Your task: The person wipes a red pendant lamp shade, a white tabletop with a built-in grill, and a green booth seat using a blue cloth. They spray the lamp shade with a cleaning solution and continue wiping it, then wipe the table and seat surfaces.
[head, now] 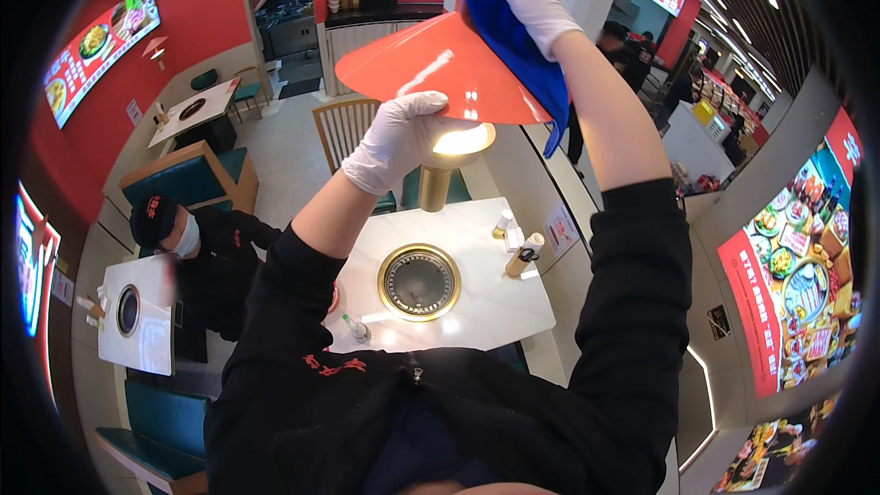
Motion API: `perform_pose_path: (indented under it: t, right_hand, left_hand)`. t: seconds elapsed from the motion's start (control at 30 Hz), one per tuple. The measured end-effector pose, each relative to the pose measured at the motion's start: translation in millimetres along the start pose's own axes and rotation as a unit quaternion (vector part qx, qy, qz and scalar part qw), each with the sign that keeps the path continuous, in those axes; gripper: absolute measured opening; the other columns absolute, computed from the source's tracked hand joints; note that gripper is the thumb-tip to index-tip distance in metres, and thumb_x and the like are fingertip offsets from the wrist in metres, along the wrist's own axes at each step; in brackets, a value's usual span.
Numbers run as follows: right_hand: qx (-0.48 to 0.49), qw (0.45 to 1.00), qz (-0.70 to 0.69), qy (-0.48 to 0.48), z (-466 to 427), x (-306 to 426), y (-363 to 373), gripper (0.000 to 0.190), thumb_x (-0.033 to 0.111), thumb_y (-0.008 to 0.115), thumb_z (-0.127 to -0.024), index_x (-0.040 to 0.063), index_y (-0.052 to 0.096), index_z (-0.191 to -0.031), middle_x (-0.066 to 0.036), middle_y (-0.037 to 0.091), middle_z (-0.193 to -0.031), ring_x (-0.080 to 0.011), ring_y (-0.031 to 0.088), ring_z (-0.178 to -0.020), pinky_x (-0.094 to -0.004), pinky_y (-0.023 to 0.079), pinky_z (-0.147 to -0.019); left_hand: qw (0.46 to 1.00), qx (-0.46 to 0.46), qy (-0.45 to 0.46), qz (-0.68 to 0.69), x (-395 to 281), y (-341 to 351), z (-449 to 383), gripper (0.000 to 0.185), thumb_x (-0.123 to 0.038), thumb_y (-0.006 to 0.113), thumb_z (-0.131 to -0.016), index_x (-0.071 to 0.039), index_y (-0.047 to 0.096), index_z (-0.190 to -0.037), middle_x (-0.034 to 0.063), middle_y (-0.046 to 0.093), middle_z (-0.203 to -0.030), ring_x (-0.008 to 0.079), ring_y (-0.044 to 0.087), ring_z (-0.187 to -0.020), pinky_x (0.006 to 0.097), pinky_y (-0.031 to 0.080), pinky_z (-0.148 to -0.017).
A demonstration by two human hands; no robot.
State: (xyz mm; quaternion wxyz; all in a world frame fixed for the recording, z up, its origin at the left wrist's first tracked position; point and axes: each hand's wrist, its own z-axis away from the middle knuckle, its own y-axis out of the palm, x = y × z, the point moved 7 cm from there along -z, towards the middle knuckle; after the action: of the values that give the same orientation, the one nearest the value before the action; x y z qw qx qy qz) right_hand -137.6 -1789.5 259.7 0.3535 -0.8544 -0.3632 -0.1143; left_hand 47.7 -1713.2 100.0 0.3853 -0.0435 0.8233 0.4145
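A glossy red conical lampshade (440,72) hangs above the table, with a lit lamp (464,139) and a brass-coloured cylinder beneath it. My left hand (405,137), in a white glove, grips the shade's lower rim at the near side. Up at the shade's right side, my gloved right hand (529,7) holds a blue cloth (512,41), which drapes down the slope and past the rim. Below is a marble-patterned table (495,309) with a round brass-rimmed grill (419,282) set into it.
On the table stand a small bottle (357,328), a brown holder (526,256) and a white-capped jar (503,221). A wooden chair (344,125) is beyond. To the left, a masked person (213,261) in black is beside another grill table (141,330). Green bench seats (165,433) line the left.
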Motion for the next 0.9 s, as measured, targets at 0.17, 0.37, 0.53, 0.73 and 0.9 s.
perform_pose_path:
  t: [0.17,0.37,0.53,0.73,0.9]
  right_hand:
    - [-0.034,0.960,-0.242,0.137,28,-48,-49,0.032,0.030,0.068,-0.097,0.004,0.069,-0.115,-0.009,0.073,-0.106,-0.0207,0.070,-0.098,-0.0371,0.054,-0.090]
    - [-0.099,0.820,-0.542,0.157,110,-99,-105,0.052,0.049,0.043,-0.106,0.005,0.058,-0.129,-0.016,0.065,-0.126,-0.0312,0.063,-0.116,-0.0461,0.049,-0.104]
    - [-0.158,0.793,-0.574,0.129,210,-92,-94,0.062,0.055,0.037,-0.107,0.013,0.041,-0.152,-0.010,0.050,-0.150,-0.0281,0.049,-0.136,-0.0442,0.035,-0.119]
    - [-0.140,0.816,-0.552,0.101,287,-76,-40,0.056,0.046,0.047,-0.104,0.018,0.038,-0.151,-0.007,0.048,-0.147,-0.0240,0.047,-0.134,-0.0401,0.034,-0.116]
    - [-0.127,0.837,-0.515,0.135,301,-36,-5,0.042,0.033,0.053,-0.101,0.012,0.046,-0.137,-0.008,0.054,-0.128,-0.0225,0.054,-0.116,-0.0370,0.042,-0.099]
  left_hand:
    - [1.000,0.001,0.010,-0.009,-5,-3,8,0.059,0.001,0.062,-0.088,0.003,0.040,-0.143,0.0188,0.053,-0.141,0.0327,0.054,-0.133,0.0505,0.042,-0.117]
    - [0.999,-0.004,0.036,-0.039,-9,-7,8,0.058,-0.006,0.068,-0.086,0.000,0.044,-0.138,0.0175,0.058,-0.134,0.0313,0.060,-0.125,0.0492,0.047,-0.112]
    - [0.999,-0.006,0.013,-0.039,-8,-7,15,0.059,-0.008,0.069,-0.086,-0.001,0.045,-0.139,0.0160,0.058,-0.136,0.0304,0.060,-0.125,0.0470,0.049,-0.110]
    - [0.999,-0.004,0.045,-0.022,-16,-4,19,0.056,-0.001,0.063,-0.088,0.002,0.044,-0.140,0.0174,0.055,-0.139,0.0325,0.057,-0.130,0.0475,0.049,-0.111]
    - [0.998,0.025,0.060,-0.020,-12,-18,14,0.060,-0.002,0.062,-0.086,0.005,0.041,-0.142,0.0198,0.054,-0.140,0.0342,0.055,-0.131,0.0489,0.048,-0.111]
